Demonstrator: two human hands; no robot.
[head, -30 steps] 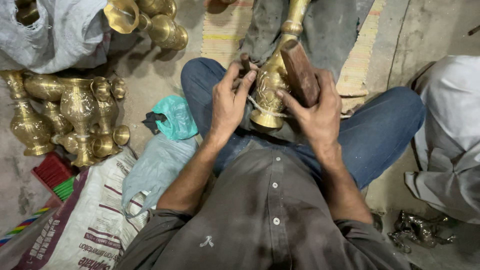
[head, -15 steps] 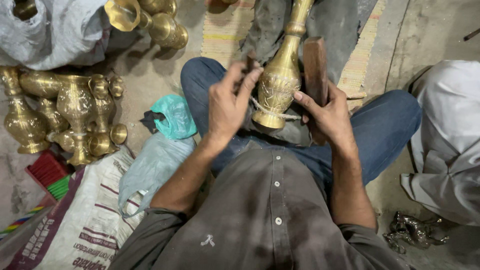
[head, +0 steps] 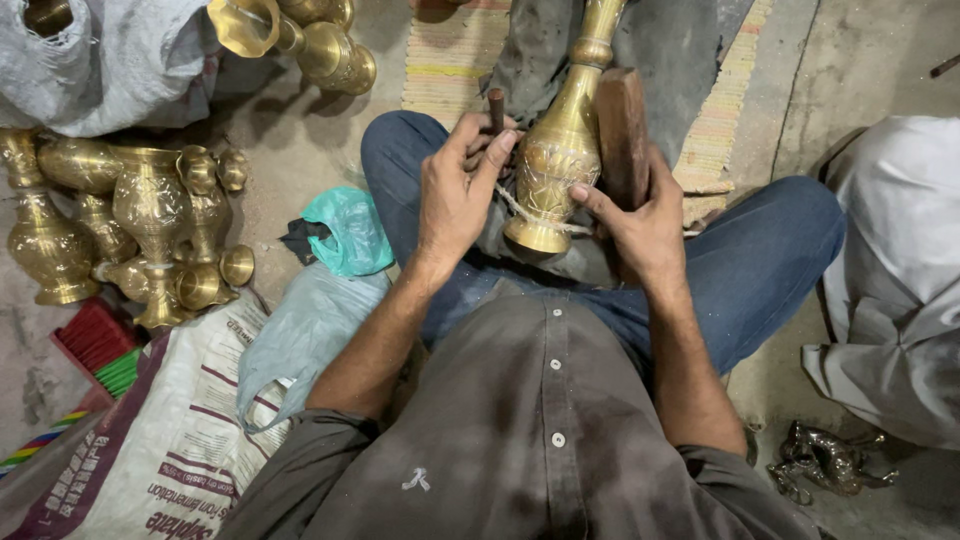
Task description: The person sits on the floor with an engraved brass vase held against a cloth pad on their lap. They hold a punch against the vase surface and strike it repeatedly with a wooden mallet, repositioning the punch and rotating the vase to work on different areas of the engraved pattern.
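Brass vase upper centre of frame, upright in the lap, base down, string around its lower body.
Right hand closed around a wooden block pressed against the vase's right side, forefinger on the base; left hand gripping a small dark tool at the left side, fingers curled. Versus half a second ago: vase more upright, block now touching it.

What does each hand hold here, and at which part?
The left hand grips a thin dark tool by its lower shaft, beside the brass vase. The right hand holds a wooden block by its lower end.
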